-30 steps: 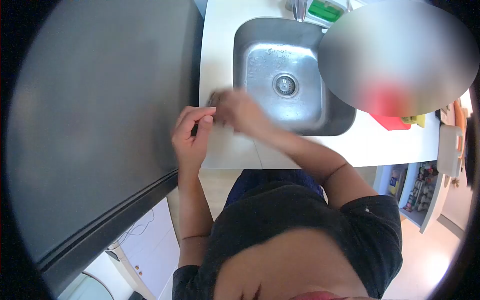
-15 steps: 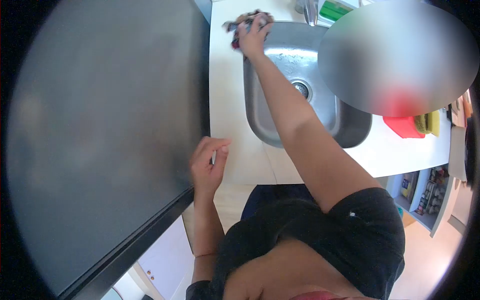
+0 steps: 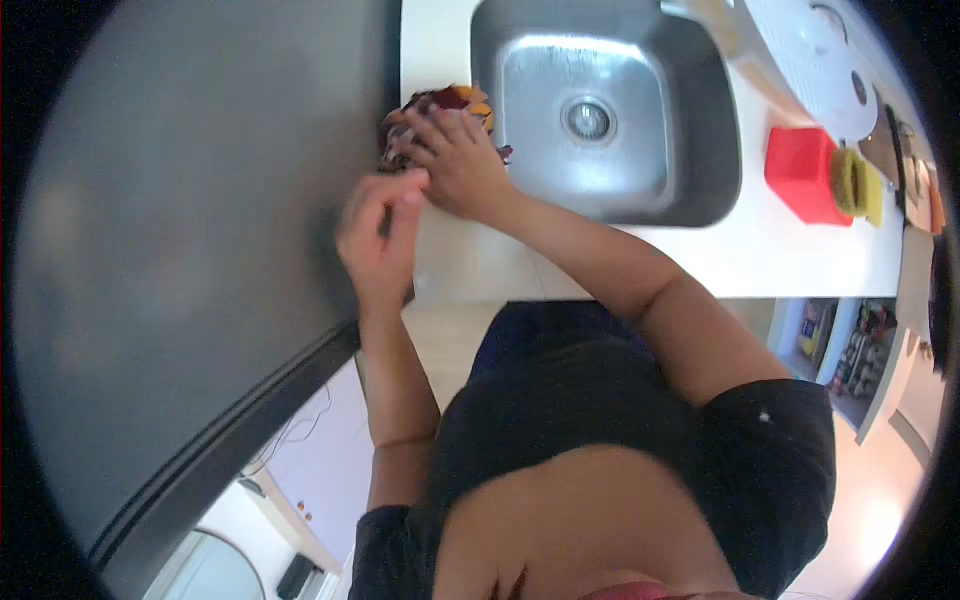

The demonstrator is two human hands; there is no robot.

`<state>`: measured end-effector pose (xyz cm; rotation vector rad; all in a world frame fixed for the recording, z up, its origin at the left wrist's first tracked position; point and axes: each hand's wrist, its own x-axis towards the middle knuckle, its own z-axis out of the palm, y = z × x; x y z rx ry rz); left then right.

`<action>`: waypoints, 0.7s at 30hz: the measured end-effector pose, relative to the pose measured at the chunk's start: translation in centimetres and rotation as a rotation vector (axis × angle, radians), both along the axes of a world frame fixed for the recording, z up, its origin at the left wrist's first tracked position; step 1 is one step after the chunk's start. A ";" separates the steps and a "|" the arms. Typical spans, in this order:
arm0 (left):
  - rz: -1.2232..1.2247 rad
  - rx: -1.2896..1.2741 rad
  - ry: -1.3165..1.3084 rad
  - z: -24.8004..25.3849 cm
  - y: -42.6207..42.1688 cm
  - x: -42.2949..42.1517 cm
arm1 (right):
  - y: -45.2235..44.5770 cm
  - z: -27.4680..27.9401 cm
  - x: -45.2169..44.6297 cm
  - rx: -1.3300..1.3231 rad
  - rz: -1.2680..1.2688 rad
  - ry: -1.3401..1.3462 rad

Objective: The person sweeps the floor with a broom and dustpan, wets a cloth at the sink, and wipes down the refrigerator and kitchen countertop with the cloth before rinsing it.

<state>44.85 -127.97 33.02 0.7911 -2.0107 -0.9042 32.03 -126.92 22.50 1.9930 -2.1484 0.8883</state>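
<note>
A bunched, patterned cloth [image 3: 455, 97] in dark red, yellow and white lies on the white counter left of the sink. My right hand [image 3: 455, 160] presses on it from above, fingers spread across its folds, with the arm reaching over the counter's front edge. Part of the cloth is hidden under the palm. Close by on the left, in front of the dark grey panel, is my left hand [image 3: 382, 235]. It is raised and loosely curled, a gap showing between thumb and forefinger and nothing in it. From this view its thumb side overlaps the right hand's edge.
Right of the cloth is the steel sink [image 3: 690, 150] with its round drain. A red container [image 3: 800, 175] with a yellow-green sponge [image 3: 850, 185] stands on the right counter. The large dark panel [image 3: 200, 220] borders the left side. An open drawer [image 3: 850, 360] juts out at lower right.
My right hand has brought the cloth from the sink's back left corner toward me along the left counter. My left hand is now nearer the cloth. The view has shifted, showing the sink higher.
</note>
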 end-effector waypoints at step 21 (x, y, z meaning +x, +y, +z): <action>-0.288 -0.017 -0.276 -2.4 -1.3 -6.7 | 18.2 3.5 -3.1 0.177 0.068 -0.063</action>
